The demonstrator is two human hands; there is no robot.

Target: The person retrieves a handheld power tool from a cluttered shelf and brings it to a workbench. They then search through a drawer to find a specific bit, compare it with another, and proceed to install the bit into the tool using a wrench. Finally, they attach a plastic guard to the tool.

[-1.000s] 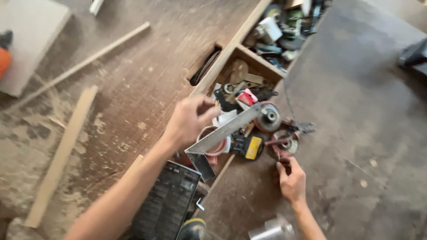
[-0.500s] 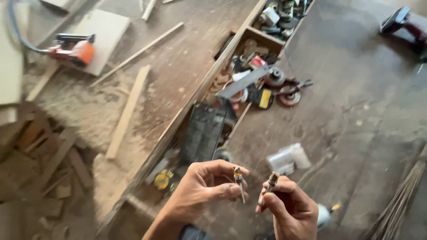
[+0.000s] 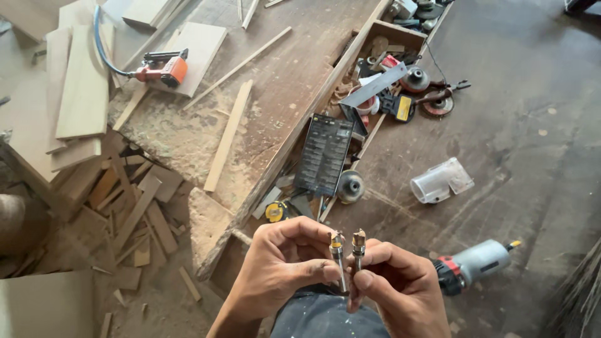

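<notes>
Orange nailer (image 3: pixel 164 67), yellow tape measure (image 3: pixel 273 212)

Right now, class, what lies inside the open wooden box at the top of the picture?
The wooden box holds a jumble of tools: a flat metal square blade lying across the heap, a round grinding disc and a small red item. Whatever sits beneath them is covered.

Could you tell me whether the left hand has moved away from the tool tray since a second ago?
Yes. The left hand has pulled back from the tool tray toward the body.
</notes>
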